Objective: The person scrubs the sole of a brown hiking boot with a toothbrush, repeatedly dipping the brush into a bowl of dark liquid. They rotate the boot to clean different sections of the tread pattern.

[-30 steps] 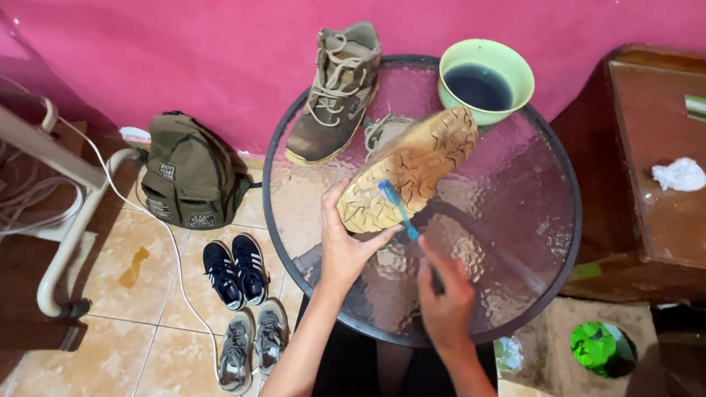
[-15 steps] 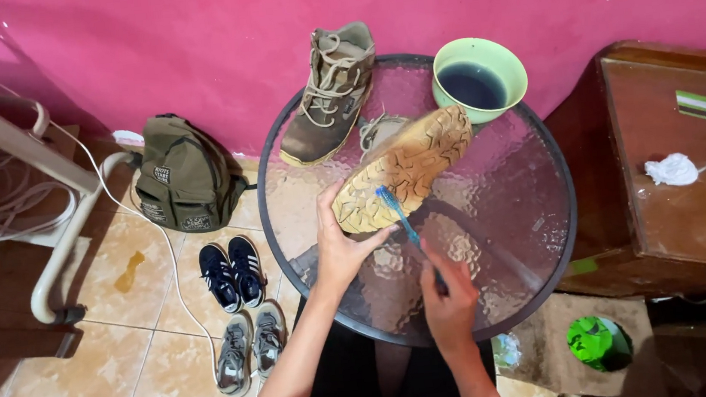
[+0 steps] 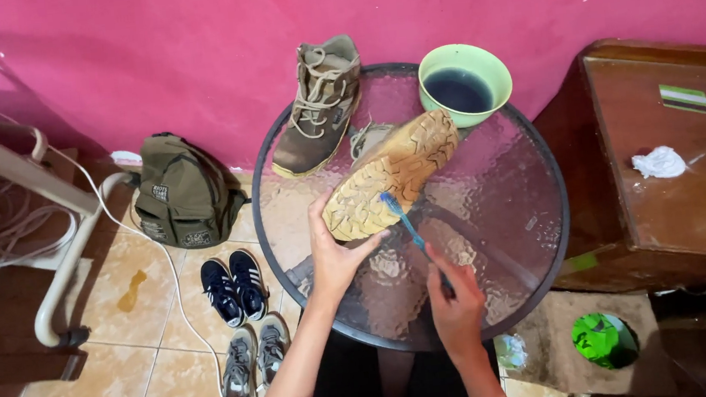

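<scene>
A tan boot lies sole-up on the round glass table. My left hand grips its toe end. My right hand holds a blue toothbrush whose bristles touch the muddy sole near the toe. A second matching boot stands upright at the table's far edge by the pink wall. A green bowl of dark water sits at the far right of the table, just beyond the heel of the held boot.
An olive backpack leans on the floor to the left, with dark sneakers and grey sneakers near it. A brown wooden cabinet with crumpled white tissue stands on the right. A green object lies below it.
The toothbrush head has shifted slightly along the sole near the toe. The view has drifted a little; both hands keep their holds.
</scene>
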